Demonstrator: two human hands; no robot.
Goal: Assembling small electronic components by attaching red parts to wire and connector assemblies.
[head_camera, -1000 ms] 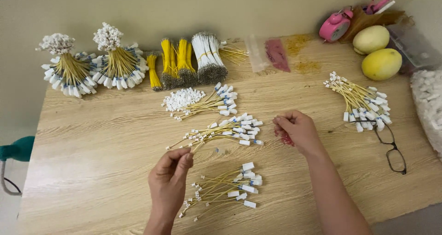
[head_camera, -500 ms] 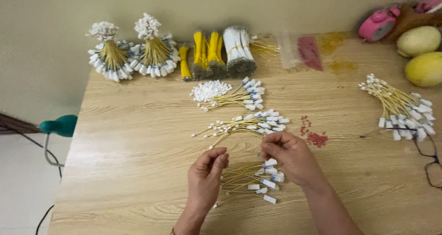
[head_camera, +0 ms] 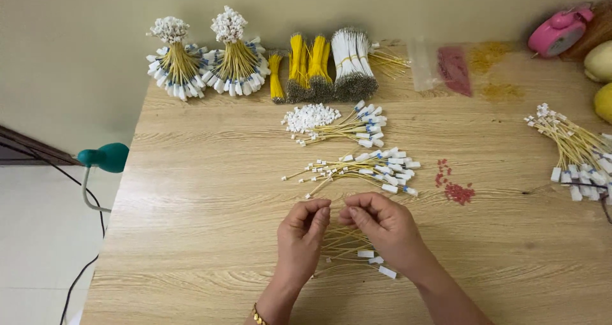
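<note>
Both hands meet over a loose pile of wires (head_camera: 354, 252) on the bench (head_camera: 191, 223). The left hand (head_camera: 303, 232) and right hand (head_camera: 386, 226) pinch fingertips together, seemingly on one thin yellow wire, though it is too fine to be sure. The step looks like fitting or sorting single leads, which calls for fine fingertip control. Just beyond the hands lie two more bunches (head_camera: 357, 169), stiff yellow strands with white plastic ends; red crumbs (head_camera: 456, 188) sit to the right.

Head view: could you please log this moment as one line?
left hand: pinching | right hand: pinching | over: yellow wire pile | surface: wooden table
</note>
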